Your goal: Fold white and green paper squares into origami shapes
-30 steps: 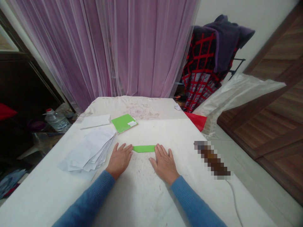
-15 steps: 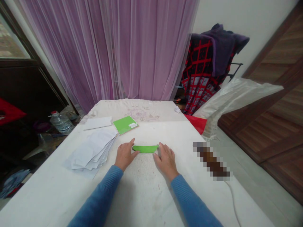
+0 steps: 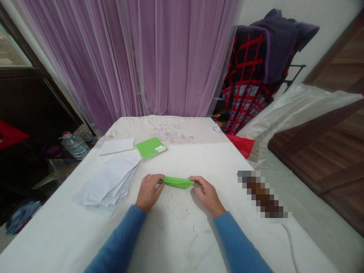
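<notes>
Green folded paper [image 3: 176, 182] pinched at both ends between left hand [image 3: 148, 192] and right hand [image 3: 207, 195].

Nothing readable on the table here, folks! There's a small white label [image 3: 160, 149] stuck on the corner of the green packet [image 3: 150, 148], but any print on it is far too tiny to call. The folded green paper [image 3: 176, 182] shows no lettering from this view, the stack of white papers [image 3: 108, 182] neither, and the water bottle [image 3: 75, 145] stays too small to tell.
</notes>
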Tool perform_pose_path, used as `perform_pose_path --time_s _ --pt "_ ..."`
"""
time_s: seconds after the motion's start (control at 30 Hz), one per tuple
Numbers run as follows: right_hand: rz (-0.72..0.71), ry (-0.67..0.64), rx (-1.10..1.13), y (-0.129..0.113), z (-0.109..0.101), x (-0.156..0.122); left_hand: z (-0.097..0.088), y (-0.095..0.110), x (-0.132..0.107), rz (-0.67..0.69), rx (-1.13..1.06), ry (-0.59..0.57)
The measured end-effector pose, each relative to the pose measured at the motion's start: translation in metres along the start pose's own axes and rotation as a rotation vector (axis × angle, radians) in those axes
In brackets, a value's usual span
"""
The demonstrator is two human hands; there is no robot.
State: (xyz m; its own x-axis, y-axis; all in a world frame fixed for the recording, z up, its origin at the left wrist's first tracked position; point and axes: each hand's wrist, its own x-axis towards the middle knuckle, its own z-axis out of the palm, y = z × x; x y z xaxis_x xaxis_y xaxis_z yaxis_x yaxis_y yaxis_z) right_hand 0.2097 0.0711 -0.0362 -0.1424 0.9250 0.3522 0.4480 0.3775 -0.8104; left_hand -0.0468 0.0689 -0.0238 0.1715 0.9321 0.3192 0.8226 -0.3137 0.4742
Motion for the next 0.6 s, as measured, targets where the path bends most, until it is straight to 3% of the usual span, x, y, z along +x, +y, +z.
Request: perform_pose_path --time_s 0.23,0.43,0.5,0.6 --pt "0.096 -0.035 -0.037 -0.023 -0.007 -0.002 -0.004 0.000 -0.004 0.112 0.020 -0.037" --pt "0.176 -0.049 -0.027 -0.019 0.005 -0.005 -0.002 0.006 -0.008 0.254 -0.028 0.020" --pt "0.170 -0.015 -0.004 -0.016 0.007 -0.005 -0.001 0.008 -0.008 0.244 -0.109 0.072" --pt "0.131 0.040 -0.012 -0.014 0.008 -0.003 0.001 0.008 -0.009 0.116 -0.239 0.111"
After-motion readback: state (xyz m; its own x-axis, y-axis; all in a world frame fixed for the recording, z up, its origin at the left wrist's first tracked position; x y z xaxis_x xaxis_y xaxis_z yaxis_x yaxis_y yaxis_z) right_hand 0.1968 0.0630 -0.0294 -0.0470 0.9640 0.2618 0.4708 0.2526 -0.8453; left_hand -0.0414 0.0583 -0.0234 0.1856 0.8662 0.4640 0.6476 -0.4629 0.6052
